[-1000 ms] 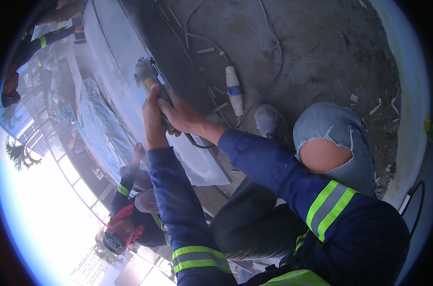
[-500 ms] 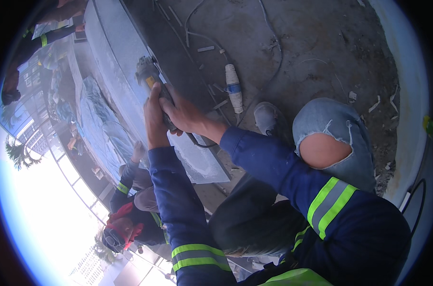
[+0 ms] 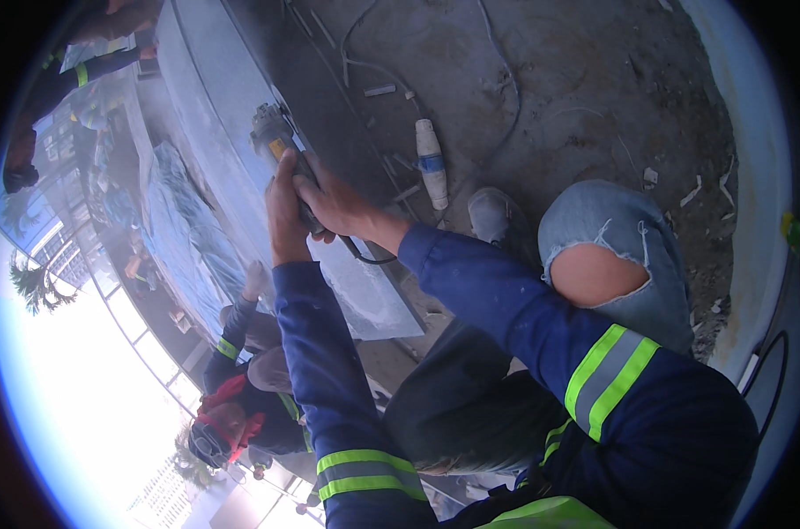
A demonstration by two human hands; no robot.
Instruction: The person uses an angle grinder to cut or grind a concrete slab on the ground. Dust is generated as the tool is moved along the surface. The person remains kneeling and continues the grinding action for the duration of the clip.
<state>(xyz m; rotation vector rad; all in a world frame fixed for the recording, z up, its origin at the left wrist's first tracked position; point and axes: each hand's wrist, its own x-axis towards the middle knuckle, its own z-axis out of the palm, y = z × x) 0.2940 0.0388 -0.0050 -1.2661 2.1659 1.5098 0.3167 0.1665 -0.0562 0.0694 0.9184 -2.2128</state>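
Note:
Both my hands are wrapped round the body of a grey angle grinder (image 3: pixel 270 130) with a yellow label. My left hand (image 3: pixel 285 220) grips it from the left side. My right hand (image 3: pixel 342 201) closes over it from the right, its fingers partly hidden. The grinder's head rests on or just above the edge of a long pale grey slab (image 3: pixel 364 295); its disc is hard to make out. A dark cord (image 3: pixel 369 258) runs from the tool's rear, below my right wrist. Hazy dust hangs along the slab.
A white and blue power connector (image 3: pixel 431 163) with cables lies on the dusty ground, among scattered offcuts. Crumpled blue sheeting (image 3: pixel 184 225) lies left of the slab. A co-worker in a red face cloth (image 3: pixel 232 414) crouches at lower left; another person's sleeve (image 3: pixel 109 63) reaches in upper left.
My hands and forearms have shifted slightly up along with the grinder's rear end. The grip is the same, and the grinder's head is almost in the same spot.

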